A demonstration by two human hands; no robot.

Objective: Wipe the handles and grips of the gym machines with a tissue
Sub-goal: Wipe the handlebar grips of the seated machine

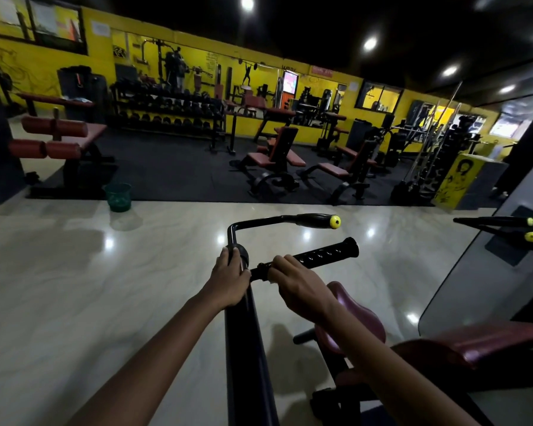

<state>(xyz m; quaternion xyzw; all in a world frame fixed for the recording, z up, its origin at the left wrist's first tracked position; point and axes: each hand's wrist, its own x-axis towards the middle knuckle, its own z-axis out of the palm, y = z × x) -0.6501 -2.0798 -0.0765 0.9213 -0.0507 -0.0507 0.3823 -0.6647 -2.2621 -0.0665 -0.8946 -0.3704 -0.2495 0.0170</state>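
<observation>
A black machine arm rises in front of me and splits into two handles. The lower handle is a black ribbed grip pointing right. The upper one is a bent bar with a black grip ending in a yellow cap. My left hand grips the top of the arm at the joint. My right hand is wrapped round the near end of the ribbed grip, with a small white bit of tissue showing under the fingers.
A maroon seat and pad lie at lower right. Two more yellow-capped handles stick out of a grey panel on the right. A green bin stands on the glossy floor. Benches and a dumbbell rack fill the back.
</observation>
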